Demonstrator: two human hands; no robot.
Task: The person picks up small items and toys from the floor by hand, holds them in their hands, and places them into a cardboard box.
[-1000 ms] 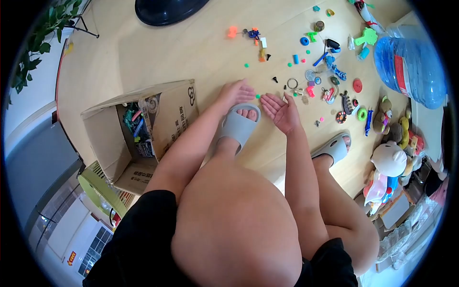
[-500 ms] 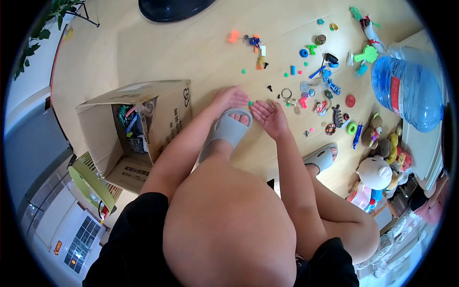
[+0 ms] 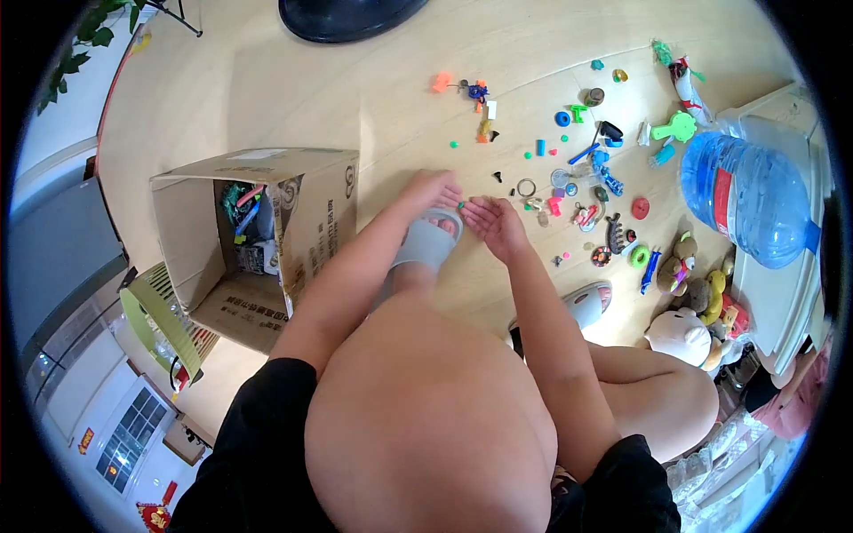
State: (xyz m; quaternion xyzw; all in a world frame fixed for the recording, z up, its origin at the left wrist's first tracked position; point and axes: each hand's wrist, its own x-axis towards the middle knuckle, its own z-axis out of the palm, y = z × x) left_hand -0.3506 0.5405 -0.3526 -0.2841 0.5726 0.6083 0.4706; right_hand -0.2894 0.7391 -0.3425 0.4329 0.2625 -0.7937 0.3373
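My left hand is over the floor by the toes of my grey slipper, its fingers stretched toward the other hand. Opposite it, my right hand has its palm partly turned up and its fingers extended. A small green piece lies between the fingertips of the two hands; whether they touch it cannot be told. Neither hand grips anything. Right of the hands, small toys are scattered on the floor, among them a metal ring, a pink piece and a red disc.
An open cardboard box with items inside stands at the left. A large blue water bottle and plush toys are at the right. A black round base is at the top. Part of another person shows at the right edge.
The view has shifted, so the scattered toys and the bottle sit lower and more to the left. Both hands stay extended around the small green piece, with fingertips now closer together.
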